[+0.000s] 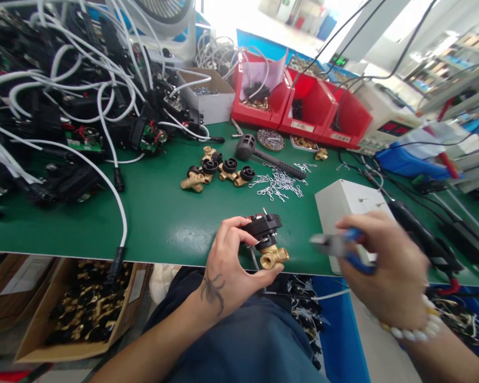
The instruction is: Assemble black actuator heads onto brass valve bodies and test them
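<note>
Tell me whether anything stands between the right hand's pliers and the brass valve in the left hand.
Nothing visible does: green tabletop shows between the pliers and brass valve. The white box is behind the pliers.

Green-topped workbench (pixel 159 223) with a pale front edge. Centre: brass valve bodies with round black caps (pixel 228 169), clustered; to their right, a dark grey mallet (pixel 246 147) and loose silver wire clips (pixel 277 186). Rear: open red plastic bins (pixel 259 117), in a row. Right: a white box with toggle switches (pixel 328 213). Left: heaped black plastic housings (pixel 77 178) with white cables (pixel 122 215).
</note>
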`<state>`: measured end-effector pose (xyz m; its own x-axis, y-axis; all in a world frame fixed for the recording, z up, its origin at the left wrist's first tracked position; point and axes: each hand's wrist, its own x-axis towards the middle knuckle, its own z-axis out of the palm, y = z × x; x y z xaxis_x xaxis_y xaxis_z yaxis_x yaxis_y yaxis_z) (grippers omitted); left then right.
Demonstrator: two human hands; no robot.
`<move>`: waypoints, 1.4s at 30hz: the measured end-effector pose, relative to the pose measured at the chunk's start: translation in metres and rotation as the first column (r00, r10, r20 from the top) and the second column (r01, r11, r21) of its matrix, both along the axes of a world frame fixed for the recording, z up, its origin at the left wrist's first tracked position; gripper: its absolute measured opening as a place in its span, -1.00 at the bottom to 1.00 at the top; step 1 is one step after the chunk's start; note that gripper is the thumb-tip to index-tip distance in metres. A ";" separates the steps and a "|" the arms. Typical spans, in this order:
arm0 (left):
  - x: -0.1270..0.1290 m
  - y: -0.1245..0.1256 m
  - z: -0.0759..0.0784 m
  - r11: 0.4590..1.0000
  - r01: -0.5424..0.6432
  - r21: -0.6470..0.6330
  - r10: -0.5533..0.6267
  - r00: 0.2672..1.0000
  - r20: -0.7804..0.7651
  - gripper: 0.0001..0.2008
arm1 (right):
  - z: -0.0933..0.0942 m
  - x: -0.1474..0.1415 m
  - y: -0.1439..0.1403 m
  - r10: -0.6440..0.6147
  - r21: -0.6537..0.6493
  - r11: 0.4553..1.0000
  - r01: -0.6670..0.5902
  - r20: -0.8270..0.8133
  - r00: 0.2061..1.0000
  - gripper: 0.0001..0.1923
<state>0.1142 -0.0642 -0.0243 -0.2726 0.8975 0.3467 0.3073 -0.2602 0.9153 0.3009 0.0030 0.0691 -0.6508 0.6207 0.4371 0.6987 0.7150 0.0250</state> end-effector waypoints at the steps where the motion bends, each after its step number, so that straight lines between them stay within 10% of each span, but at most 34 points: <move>1: 0.000 0.000 0.000 1.000 -0.002 -0.002 0.002 1.000 -0.001 -0.60 | -0.002 0.000 0.001 0.039 -0.025 0.999 -0.037 0.113 0.993 -0.71; 4: 0.000 0.001 0.000 1.000 -0.007 -0.007 0.007 1.000 -0.012 -0.59 | -0.002 0.000 0.002 0.091 -0.106 0.992 -0.065 0.263 0.961 -0.73; 9: -0.001 0.002 0.000 1.000 -0.002 -0.010 0.002 1.000 -0.016 -0.59 | 0.005 0.003 -0.002 -0.065 0.021 0.997 0.069 -0.156 0.986 -0.70; 14: -0.001 0.001 0.001 1.000 -0.008 -0.013 0.008 1.000 -0.014 -0.60 | 0.004 0.002 0.001 0.092 -0.139 0.989 -0.052 0.303 0.948 -0.67; 19: -0.002 0.002 0.001 1.000 0.009 -0.005 -0.009 1.000 -0.006 -0.60 | 0.007 0.003 -0.001 -0.018 0.015 1.000 0.019 -0.031 0.999 -0.76; 24: -0.002 0.002 0.001 1.000 0.003 -0.014 -0.003 1.000 -0.004 -0.60 | -0.008 0.002 0.001 0.079 -0.104 0.993 -0.050 0.296 0.952 -0.71; 29: -0.001 0.001 -0.001 1.000 0.014 -0.008 -0.014 1.000 -0.004 -0.60 | -0.006 -0.001 0.001 0.021 -0.069 0.997 -0.023 -0.024 0.999 -0.80; 35: -0.001 0.001 -0.001 0.999 0.036 0.008 -0.036 0.999 -0.028 -0.56 | -0.023 -0.001 -0.001 0.004 -0.359 0.933 0.020 0.066 0.998 -0.81; 42: -0.014 0.005 0.007 0.986 0.009 0.165 0.026 0.977 -0.210 -0.49 | -0.069 0.009 0.011 -0.307 -0.397 0.880 0.260 -0.060 0.950 -0.13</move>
